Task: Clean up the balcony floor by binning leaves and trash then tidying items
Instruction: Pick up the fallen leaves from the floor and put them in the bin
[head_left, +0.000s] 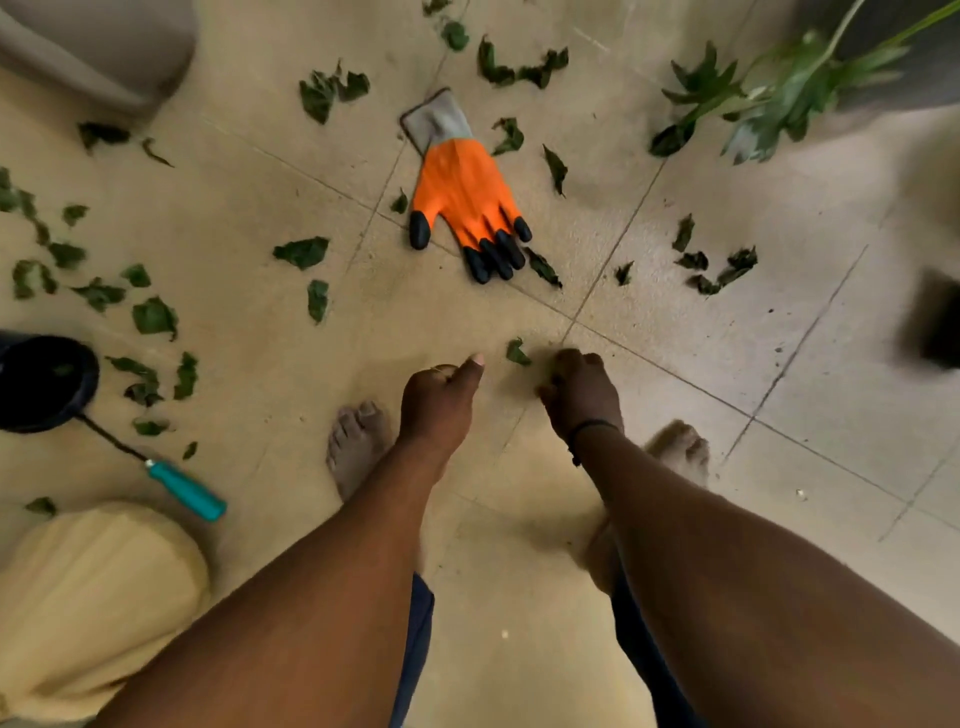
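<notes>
Both hands reach below the glove (464, 193): left hand (439, 397) clenched, empty; right hand (582, 392) grasping gathered leaves, seemingly for binning

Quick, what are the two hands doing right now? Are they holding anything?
Left hand: fingers curled, thumb out; nothing seen in it.
Right hand: fingers curled down by the floor; whether it holds a leaf cannot be told.
</notes>
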